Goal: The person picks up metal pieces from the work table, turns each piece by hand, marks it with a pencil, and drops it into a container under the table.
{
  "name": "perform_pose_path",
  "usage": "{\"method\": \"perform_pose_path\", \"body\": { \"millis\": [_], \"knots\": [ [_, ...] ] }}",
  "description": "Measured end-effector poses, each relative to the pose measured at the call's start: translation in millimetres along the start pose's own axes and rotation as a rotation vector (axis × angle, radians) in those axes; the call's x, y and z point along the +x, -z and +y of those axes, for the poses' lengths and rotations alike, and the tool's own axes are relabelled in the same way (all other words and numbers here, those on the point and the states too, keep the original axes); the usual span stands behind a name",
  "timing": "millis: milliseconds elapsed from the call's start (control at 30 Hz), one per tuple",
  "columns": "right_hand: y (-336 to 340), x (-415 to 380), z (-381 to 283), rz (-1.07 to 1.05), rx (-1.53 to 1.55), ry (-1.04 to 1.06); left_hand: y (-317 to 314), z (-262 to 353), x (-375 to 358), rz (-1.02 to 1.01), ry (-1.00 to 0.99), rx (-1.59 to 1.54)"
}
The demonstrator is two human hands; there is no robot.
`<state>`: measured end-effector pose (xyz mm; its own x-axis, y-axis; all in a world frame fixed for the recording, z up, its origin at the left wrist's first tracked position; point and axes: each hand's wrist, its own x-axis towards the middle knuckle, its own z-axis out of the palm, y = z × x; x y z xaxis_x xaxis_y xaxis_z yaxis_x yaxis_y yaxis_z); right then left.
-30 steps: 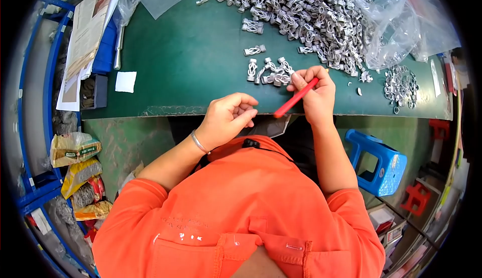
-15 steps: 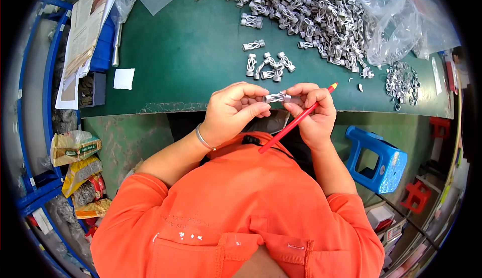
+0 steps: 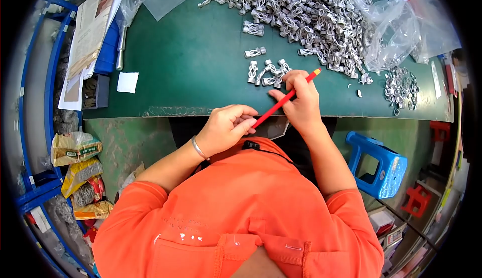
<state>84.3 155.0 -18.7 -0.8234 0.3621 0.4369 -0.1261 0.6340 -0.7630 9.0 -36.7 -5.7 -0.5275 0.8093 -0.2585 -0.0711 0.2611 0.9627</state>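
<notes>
My right hand (image 3: 301,102) has a red pencil (image 3: 276,110) tucked between its fingers, slanting from upper right to lower left. Its thumb and index finger are spread beside several small grey metal cage-shaped fittings (image 3: 271,81) near the table's front edge; whether they touch one cannot be seen. My left hand (image 3: 226,130), with a bangle on the wrist, is closed just off that edge. Its fingertips meet at the pencil's lower end, and anything within them is hidden.
A large heap of grey fittings (image 3: 311,22) covers the table's back, beside clear plastic bags (image 3: 394,39). Small metal rings (image 3: 401,87) lie at right. A white paper square (image 3: 127,82) lies left. A blue stool (image 3: 376,165) stands on the floor at right.
Both hands held one fitting between them; they have separated. My right hand has moved forward to the small group, while my left has drawn back toward my body. The fitting is now out of sight.
</notes>
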Motion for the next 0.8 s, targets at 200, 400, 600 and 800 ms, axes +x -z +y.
{"method": "perform_pose_path", "body": {
  "millis": [200, 400, 600, 800],
  "knots": [
    [-2.3, -2.1, 11.0, 0.155, -0.111, -0.029, 3.9, -1.4, 4.7, 0.036, -0.081, 0.018],
    [16.0, -13.5, 6.7, 0.18, 0.741, -0.521, -2.4, 5.7, 14.9, 0.042, -0.06, -0.132],
    [10.9, -31.5, -6.8, 0.076, 1.074, -0.525, -14.5, 15.3, 26.2, 0.033, -0.155, -0.374],
    [4.1, -38.3, -9.6, 0.083, 0.97, -0.346, -12.8, 10.1, 24.0, 0.076, -0.321, -0.134]
  ]
}}
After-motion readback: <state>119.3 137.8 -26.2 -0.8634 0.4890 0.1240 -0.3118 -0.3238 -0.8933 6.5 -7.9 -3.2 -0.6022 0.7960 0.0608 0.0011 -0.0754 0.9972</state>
